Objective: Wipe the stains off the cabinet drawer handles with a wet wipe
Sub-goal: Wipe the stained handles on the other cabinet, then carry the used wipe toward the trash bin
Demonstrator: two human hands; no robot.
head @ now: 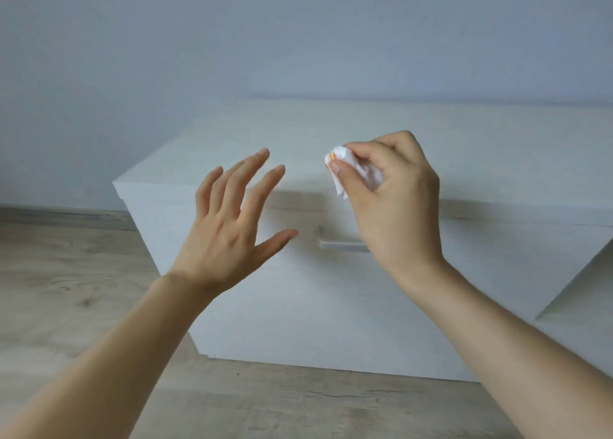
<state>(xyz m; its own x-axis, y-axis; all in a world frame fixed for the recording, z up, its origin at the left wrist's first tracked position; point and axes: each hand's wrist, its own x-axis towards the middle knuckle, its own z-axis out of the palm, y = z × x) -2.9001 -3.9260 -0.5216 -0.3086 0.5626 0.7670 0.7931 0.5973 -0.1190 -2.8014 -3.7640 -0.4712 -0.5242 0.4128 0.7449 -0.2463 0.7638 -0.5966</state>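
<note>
Wipe (351,169) pinched (bunched) between right fingers (365,153).

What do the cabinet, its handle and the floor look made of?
Cabinet: probably painted or laminated board, matte white with flat square edges.
Handle: likely brushed metal, a grey bar with dull sheen.
Floor: wood or wood-look laminate, pale grain and knots showing.

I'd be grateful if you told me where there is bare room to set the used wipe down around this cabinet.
The cabinet top shows bare from its front edge back to the wall. The wood floor left of the cabinet is also open. It is crowded only at the drawer handle, between the left hand and the right hand pinching the wipe.
</note>
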